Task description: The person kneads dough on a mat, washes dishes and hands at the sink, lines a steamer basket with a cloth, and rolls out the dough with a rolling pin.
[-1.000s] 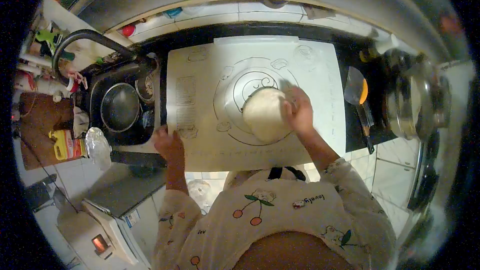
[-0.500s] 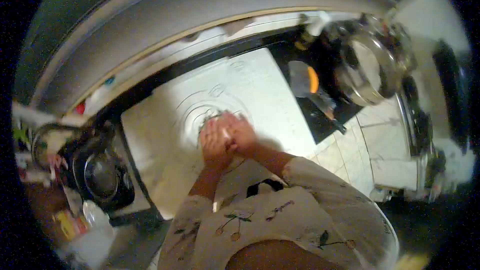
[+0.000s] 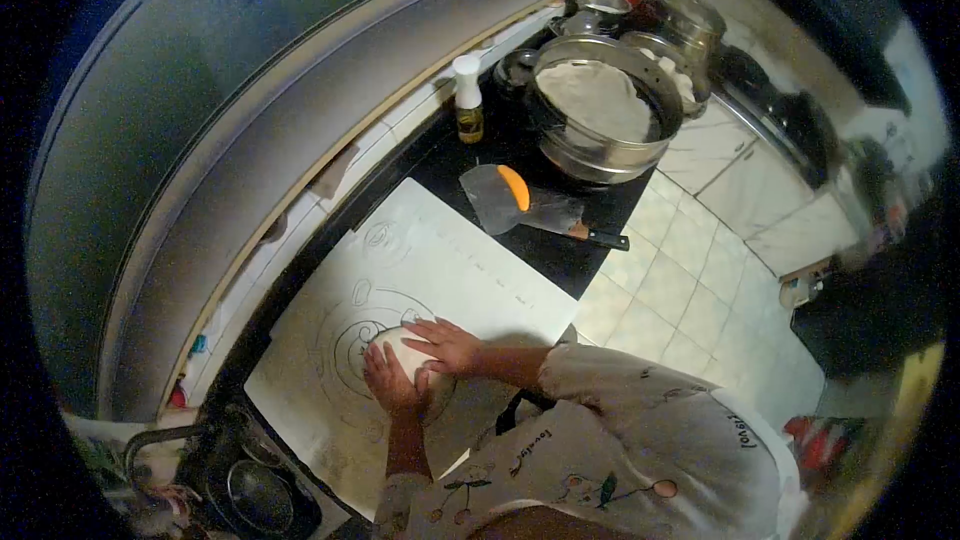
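A pale round lump of dough (image 3: 407, 352) lies on the white printed mat (image 3: 460, 260), over the drawn circles. My left hand (image 3: 393, 383) rests on the near left side of the dough with its fingers stretched out. From the right, my right hand (image 3: 445, 346) lies over the dough, its fingers spread towards the left. The thumbs are close together near the dough's front side. Part of the dough is hidden under both hands.
Behind the mat's right side lie a scraper with an orange grip (image 3: 513, 188) and a knife (image 3: 590, 232). Beyond stand a bottle with a white top (image 3: 468, 100) and a steel steamer pot (image 3: 605, 155) holding something flat and pale. A sink pan (image 3: 258, 496) is at lower left.
The view has swung to the right, bringing the steamer pot closer to the middle. My left hand has gone from the mat's edge to the dough, and both hands now lie on it.
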The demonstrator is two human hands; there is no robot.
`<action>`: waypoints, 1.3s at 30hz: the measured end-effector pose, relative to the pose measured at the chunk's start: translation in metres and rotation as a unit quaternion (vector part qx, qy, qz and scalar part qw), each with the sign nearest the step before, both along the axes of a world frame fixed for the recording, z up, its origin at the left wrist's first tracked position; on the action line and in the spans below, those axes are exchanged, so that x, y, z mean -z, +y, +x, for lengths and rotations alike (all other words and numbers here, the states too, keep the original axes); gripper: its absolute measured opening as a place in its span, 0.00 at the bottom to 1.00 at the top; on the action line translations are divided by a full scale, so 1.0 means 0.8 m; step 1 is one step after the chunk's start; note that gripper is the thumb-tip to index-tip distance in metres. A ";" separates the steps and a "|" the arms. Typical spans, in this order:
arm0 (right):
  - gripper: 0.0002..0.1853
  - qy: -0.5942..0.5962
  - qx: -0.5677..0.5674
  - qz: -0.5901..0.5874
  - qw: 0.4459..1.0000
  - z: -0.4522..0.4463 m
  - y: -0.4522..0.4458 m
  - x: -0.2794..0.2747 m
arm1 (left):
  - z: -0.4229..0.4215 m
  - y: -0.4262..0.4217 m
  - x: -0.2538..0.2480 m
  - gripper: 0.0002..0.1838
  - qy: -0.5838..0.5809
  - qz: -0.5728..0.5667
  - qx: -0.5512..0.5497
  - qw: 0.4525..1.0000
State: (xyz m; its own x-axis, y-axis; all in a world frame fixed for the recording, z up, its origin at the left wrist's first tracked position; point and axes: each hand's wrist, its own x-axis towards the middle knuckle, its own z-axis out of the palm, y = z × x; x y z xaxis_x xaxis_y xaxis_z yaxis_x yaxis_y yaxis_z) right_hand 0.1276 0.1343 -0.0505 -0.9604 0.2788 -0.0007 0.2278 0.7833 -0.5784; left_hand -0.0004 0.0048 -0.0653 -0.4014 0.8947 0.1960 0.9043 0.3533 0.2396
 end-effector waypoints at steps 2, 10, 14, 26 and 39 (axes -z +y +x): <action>0.35 -0.024 0.002 0.001 1.000 0.032 0.001 -0.002 | 0.006 -0.004 -0.010 0.40 -0.018 0.015 0.007 1.000; 0.16 0.193 0.041 -0.023 0.980 0.180 0.045 0.000 | 0.025 0.002 -0.036 0.40 0.004 -0.076 -0.026 0.997; 0.12 0.215 0.158 -0.079 0.961 0.237 0.068 -0.040 | 0.010 -0.004 0.000 0.41 -0.026 -0.152 -0.045 0.987; 0.10 0.329 0.228 0.009 0.917 0.349 0.216 -0.162 | 0.096 0.044 -0.011 0.48 0.055 -0.237 -0.190 0.951; 0.11 -0.216 0.430 0.199 0.854 0.336 0.555 -0.231 | 0.110 0.045 -0.030 0.44 0.023 -0.105 -0.156 0.982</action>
